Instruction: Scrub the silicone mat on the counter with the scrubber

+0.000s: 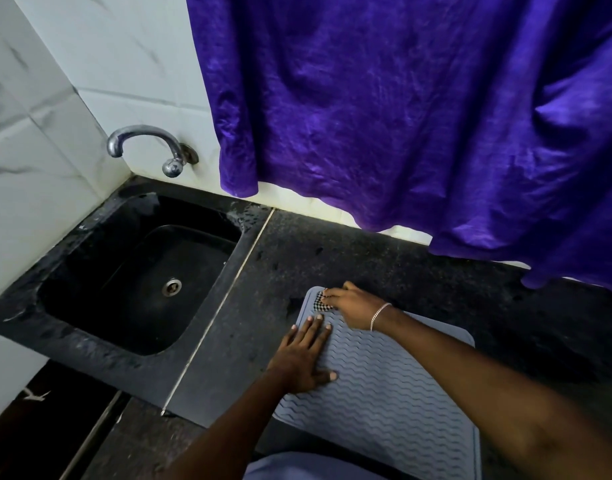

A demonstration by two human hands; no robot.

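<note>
A: Where's the silicone mat (384, 393)?
B: On the desk (332, 254), 4 o'clock from the sink (72, 271). Left hand (306, 351) presses flat on it; right hand (349, 303) grips the scrubber (319, 301) at its 11 o'clock corner.

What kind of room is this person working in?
Most likely a home kitchen or wash area: a black sink set in a dark stone counter, and a metal tap on the tiled wall.

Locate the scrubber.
In the head view, the right hand holds the scrubber at the far left corner of the silicone mat, right of the sink.
</note>
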